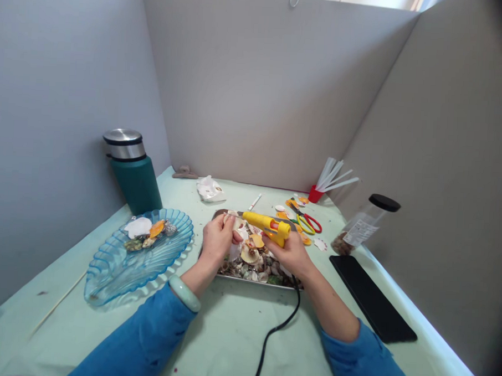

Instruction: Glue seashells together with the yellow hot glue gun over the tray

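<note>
My right hand (pixel 292 253) is wrapped round the handle of a yellow hot glue gun (pixel 263 220). Its nozzle points left, close to the fingers of my left hand (pixel 219 236). Those fingers pinch a pale shell (pixel 236 223), partly hidden behind them. Both hands are above a metal tray (pixel 247 280) heaped with shells (pixel 254 257) of many sizes, brown, white and orange. A black cord (pixel 264 344) runs from the glue gun's handle down toward the front edge of the table.
Left stands a blue shell-shaped dish (pixel 117 282) holding several shells, with a green bottle (pixel 135 177) behind. On the right are scissors (pixel 310 224), a red cup (pixel 315 194) of glue sticks, a tilted clear jar (pixel 359 229) and a black flat slab (pixel 373 298). Grey panels (pixel 259 88) enclose the table.
</note>
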A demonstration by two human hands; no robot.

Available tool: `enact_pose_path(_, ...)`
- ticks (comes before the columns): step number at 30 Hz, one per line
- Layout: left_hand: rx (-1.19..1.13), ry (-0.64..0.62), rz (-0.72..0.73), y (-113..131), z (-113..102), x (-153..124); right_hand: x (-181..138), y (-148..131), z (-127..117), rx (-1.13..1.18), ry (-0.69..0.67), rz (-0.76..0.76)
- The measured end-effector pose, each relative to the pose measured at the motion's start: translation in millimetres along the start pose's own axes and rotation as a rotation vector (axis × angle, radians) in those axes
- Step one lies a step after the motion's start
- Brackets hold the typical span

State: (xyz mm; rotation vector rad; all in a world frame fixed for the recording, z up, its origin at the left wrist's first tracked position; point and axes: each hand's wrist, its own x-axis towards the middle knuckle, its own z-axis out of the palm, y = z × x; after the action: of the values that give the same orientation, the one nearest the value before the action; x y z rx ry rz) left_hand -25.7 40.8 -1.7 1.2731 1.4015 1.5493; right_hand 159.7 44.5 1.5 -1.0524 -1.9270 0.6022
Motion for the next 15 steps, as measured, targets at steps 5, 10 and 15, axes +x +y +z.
enact_pose_path(5, 0.016, -0.016, 0.019, -1.4, 0.1, 0.5, 0.1, -0.7, 0.1, -0.009, -0.004, -0.006)
enact_pose_path(10, 0.01, 0.01, 0.014, -0.7, 0.2, 0.5, 0.2, -1.7, 0.2, -0.024, 0.015, 0.008)
enact_pose_path(15, 0.034, -0.002, -0.006, 1.4, 0.4, -0.1, 0.7, -1.5, 0.5, -0.018, 0.004, -0.026)
